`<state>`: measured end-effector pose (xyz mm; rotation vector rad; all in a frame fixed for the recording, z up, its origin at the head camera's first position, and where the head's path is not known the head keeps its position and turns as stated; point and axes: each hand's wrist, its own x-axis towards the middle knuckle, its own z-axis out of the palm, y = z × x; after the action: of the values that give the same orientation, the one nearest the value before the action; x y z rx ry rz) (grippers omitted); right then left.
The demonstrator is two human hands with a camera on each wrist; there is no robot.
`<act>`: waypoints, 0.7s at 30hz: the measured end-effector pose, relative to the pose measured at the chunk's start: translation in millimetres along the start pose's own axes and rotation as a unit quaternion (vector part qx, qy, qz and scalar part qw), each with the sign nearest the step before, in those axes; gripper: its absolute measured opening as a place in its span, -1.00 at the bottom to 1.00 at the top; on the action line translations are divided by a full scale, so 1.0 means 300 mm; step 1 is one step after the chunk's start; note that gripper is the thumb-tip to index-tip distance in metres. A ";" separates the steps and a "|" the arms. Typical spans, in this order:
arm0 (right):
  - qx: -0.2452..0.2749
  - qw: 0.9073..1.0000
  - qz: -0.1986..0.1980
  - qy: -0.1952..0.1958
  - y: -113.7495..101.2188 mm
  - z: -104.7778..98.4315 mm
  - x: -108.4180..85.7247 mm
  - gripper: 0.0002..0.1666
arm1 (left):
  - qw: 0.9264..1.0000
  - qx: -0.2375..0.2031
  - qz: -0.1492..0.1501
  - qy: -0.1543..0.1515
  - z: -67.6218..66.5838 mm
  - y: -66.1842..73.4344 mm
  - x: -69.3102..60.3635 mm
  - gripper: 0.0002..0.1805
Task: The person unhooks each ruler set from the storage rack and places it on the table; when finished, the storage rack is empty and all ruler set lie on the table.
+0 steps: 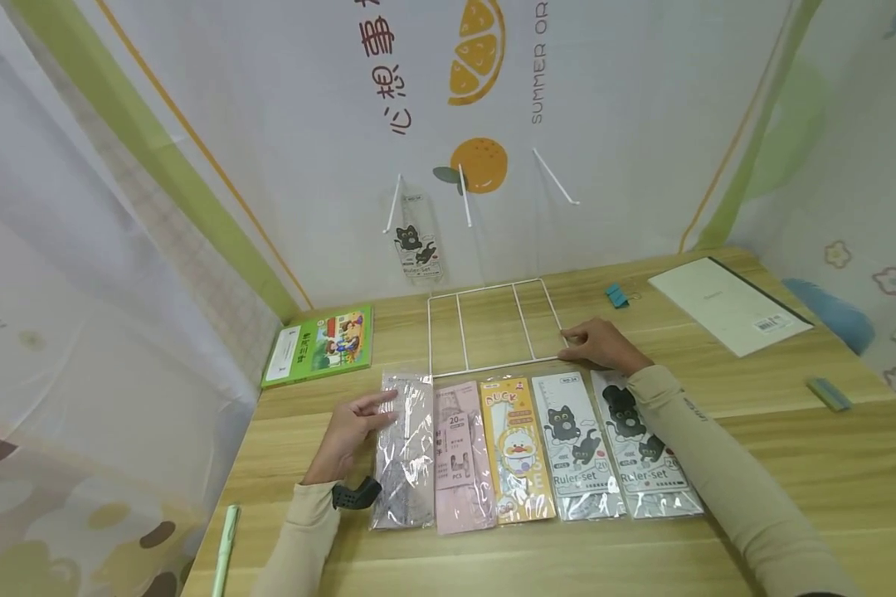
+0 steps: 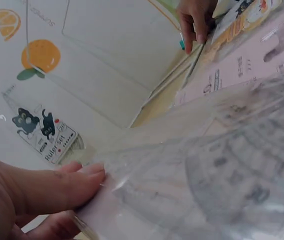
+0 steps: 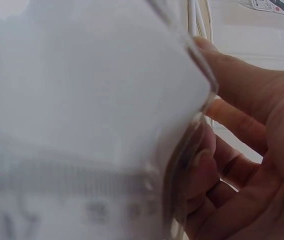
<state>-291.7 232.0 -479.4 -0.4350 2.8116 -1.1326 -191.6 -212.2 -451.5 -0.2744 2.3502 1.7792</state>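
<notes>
Five flat clear packs of rulers lie side by side on the table. My left hand (image 1: pixel 354 427) pinches the left edge of the leftmost ruler-set pack (image 1: pixel 406 464), thumb on top in the left wrist view. To its right are a pink pack (image 1: pixel 466 506), a yellow duck pack (image 1: pixel 521 464) and two black-cat packs, one of them (image 1: pixel 575 448) fully visible. My right hand (image 1: pixel 605 344) holds the right side of a white wire rack (image 1: pixel 493 365) lying behind the packs. My right forearm covers part of the rightmost black-cat pack (image 1: pixel 638 477).
Another cat ruler set (image 1: pixel 418 249) hangs on the left of three white hooks on the back curtain. A green book (image 1: pixel 336 344) lies at left, a green pen (image 1: pixel 226 547) at front left. Rightward are a blue binder clip (image 1: pixel 616 295), a pale notebook (image 1: pixel 724 307) and a small green-blue block (image 1: pixel 829 394).
</notes>
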 end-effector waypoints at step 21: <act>0.011 1.000 0.005 0.001 0.004 0.004 0.004 -0.34 | 0.980 0.184 0.072 0.011 0.001 -0.066 0.000 -0.65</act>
<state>-293.0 231.7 -480.9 -0.4164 2.7975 -1.1606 -186.7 -217.2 -470.1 -0.0721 2.7137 1.3561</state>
